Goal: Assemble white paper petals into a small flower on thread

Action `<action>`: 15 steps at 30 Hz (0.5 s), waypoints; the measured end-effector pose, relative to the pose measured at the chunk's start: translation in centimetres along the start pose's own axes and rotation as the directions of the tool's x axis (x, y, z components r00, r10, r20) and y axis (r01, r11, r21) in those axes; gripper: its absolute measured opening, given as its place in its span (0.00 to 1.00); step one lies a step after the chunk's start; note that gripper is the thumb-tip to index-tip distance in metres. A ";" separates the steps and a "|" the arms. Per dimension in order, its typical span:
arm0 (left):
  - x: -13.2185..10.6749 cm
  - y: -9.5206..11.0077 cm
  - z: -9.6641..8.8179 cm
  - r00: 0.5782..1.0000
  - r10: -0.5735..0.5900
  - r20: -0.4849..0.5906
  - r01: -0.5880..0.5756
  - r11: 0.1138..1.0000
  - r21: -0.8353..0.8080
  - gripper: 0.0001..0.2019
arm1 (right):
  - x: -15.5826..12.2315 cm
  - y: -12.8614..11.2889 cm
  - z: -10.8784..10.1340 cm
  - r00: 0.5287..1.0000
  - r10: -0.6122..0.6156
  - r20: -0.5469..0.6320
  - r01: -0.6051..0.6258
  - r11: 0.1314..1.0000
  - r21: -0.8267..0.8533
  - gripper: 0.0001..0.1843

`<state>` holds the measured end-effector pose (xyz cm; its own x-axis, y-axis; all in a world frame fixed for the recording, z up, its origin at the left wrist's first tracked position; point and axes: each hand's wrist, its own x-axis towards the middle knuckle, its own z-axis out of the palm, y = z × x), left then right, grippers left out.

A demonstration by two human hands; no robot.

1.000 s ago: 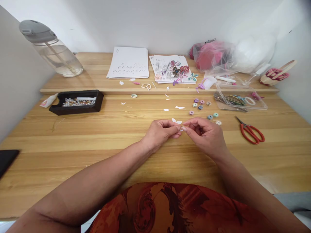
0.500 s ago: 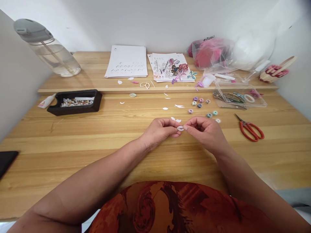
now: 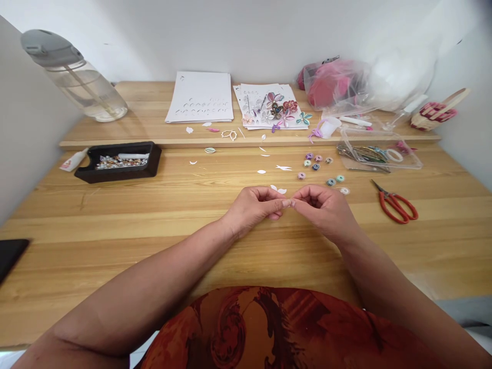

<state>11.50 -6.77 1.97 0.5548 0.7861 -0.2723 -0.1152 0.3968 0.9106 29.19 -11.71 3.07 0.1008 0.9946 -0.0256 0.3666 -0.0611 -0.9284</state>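
My left hand and my right hand meet fingertip to fingertip above the wooden table, both closed in a pinch. Between them is a small white leaf-shaped paper cutout, almost wholly covered by the thumbs and fingertips. Just beyond the fingers lie white paper leaf pieces. Farther off are a single white oval cutout and a notched white scrap. Thread bobbins in several colours sit beyond my right hand.
Red-handled scissors lie to the right, near a clear plastic box of tools. On the left stand a black tray of beads, a glue tube and a water bottle. Paper stacks and fabric flowers rest on the raised shelf.
My left thumb has slid right, over the white leaf cutout that showed between the hands before. The fingertips are now closer together; the things on the table have stayed put.
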 end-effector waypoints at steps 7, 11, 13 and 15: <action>-0.1 0.0 0.2 0.999 0.005 -0.046 -0.004 0.999 0.036 0.15 | -0.1 -0.2 0.0 1.000 0.022 0.005 -0.022 1.000 -0.011 0.11; -0.1 0.0 0.3 0.998 0.009 -0.060 -0.007 0.999 0.041 0.13 | 0.0 -0.2 0.1 1.000 0.024 0.014 -0.025 1.000 0.007 0.12; 0.0 0.0 0.2 0.998 0.017 -0.065 -0.014 0.999 0.049 0.12 | 0.0 -0.1 0.1 1.000 0.011 0.029 -0.011 0.999 0.030 0.13; 0.0 0.0 0.2 0.997 0.029 -0.074 -0.026 0.999 0.040 0.12 | 0.1 0.0 0.1 0.999 -0.003 0.052 -0.001 0.998 0.068 0.15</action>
<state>11.68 -6.84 2.01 0.4890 0.8302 -0.2677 -0.0965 0.3565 0.9293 29.13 -11.64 3.07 0.0521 0.9977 -0.0423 0.3028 -0.0561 -0.9514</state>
